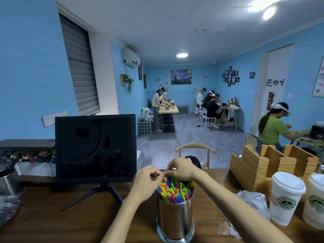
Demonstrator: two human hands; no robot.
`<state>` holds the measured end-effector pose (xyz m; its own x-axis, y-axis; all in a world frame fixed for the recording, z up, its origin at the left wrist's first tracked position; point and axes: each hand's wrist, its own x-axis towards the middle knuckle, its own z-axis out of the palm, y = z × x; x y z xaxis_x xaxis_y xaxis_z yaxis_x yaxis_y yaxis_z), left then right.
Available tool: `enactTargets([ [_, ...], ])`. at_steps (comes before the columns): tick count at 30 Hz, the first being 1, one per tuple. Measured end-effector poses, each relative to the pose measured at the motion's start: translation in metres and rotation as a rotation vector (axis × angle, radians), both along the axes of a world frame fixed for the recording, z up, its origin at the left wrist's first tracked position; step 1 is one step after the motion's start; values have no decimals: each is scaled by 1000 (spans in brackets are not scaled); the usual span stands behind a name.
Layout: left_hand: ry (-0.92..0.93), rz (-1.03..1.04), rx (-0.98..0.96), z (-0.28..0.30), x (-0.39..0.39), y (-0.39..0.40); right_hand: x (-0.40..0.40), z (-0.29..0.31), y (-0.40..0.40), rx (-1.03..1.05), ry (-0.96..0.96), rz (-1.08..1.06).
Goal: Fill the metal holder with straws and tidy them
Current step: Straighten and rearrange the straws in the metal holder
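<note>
A shiny metal holder [175, 218] stands upright on the wooden counter, low in the middle of the head view. It is packed with several colourful straws [175, 190] in blue, green, yellow, orange and red, their tips at uneven heights. My left hand [146, 183] is at the holder's upper left with fingers curled, pinching straw tips. My right hand [181, 168] is above the far side of the bunch, thumb and fingers pinched on a yellow-green straw tip [164, 173].
A dark monitor [95, 148] on a tripod stand is at the left. Two lidded paper cups [285, 197] and crumpled clear plastic [254, 202] lie to the right, before a wooden organizer [273, 163]. Another metal pot [7, 181] sits far left. People work at tables beyond.
</note>
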<state>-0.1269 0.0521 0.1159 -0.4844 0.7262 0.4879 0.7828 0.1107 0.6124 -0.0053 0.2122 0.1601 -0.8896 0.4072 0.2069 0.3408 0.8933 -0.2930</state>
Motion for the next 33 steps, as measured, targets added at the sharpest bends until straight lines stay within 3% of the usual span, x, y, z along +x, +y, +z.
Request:
enactTargets([
  [27,-30,0,-11,-1,-2,3,-3,12,-6,99,-235,63],
  [33,-45,-10,5,1,0,3,1,21,-8,135,-197,85],
])
